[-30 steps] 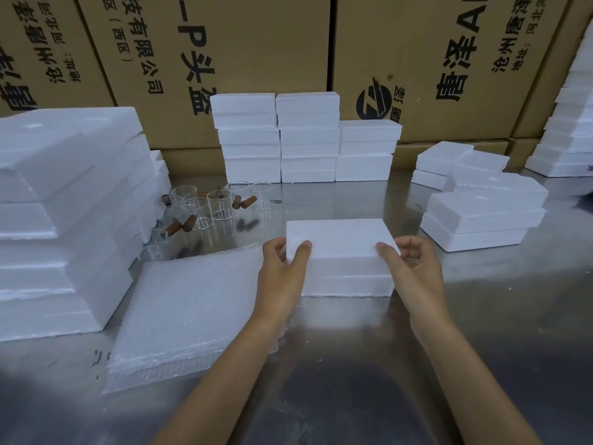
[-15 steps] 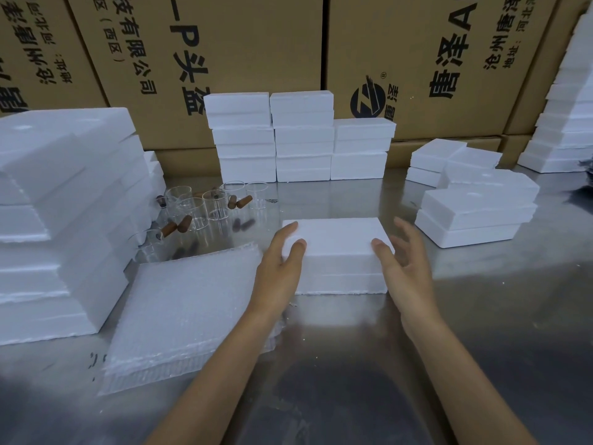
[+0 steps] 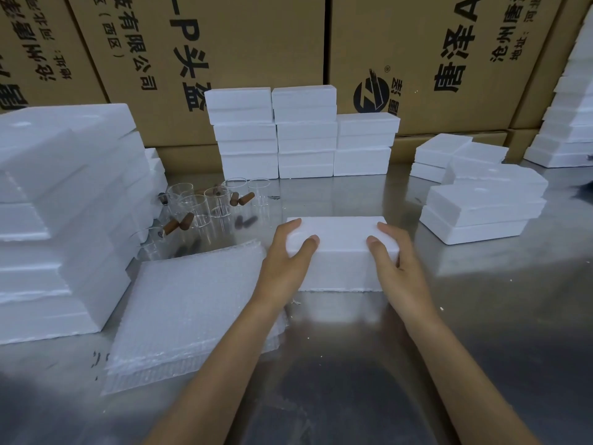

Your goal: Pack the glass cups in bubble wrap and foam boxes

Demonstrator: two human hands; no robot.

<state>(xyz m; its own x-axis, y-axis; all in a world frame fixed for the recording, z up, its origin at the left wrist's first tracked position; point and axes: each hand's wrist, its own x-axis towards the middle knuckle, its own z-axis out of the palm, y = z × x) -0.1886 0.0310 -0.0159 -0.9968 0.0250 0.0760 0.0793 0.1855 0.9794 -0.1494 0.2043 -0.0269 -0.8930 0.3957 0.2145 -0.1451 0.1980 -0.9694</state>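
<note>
A closed white foam box (image 3: 340, 248) lies on the metal table (image 3: 481, 316) straight ahead. My left hand (image 3: 285, 261) grips its left end, thumb on the lid and fingers round the side. Over at the right end, my right hand (image 3: 396, 261) grips it the same way. Several clear glass cups with brown wooden handles (image 3: 205, 207) stand behind and to the left. A stack of bubble wrap sheets (image 3: 192, 309) lies left of the box, partly under my left forearm.
Tall piles of foam boxes (image 3: 64, 213) rise on the left. More closed foam boxes (image 3: 301, 136) are stacked at the back, with others (image 3: 481, 207) on the right and far right. Cardboard cartons (image 3: 224, 43) form the back wall.
Both hands lifted their fingers off the box half a second ago, then closed again on its two ends. The box has stayed in place.
</note>
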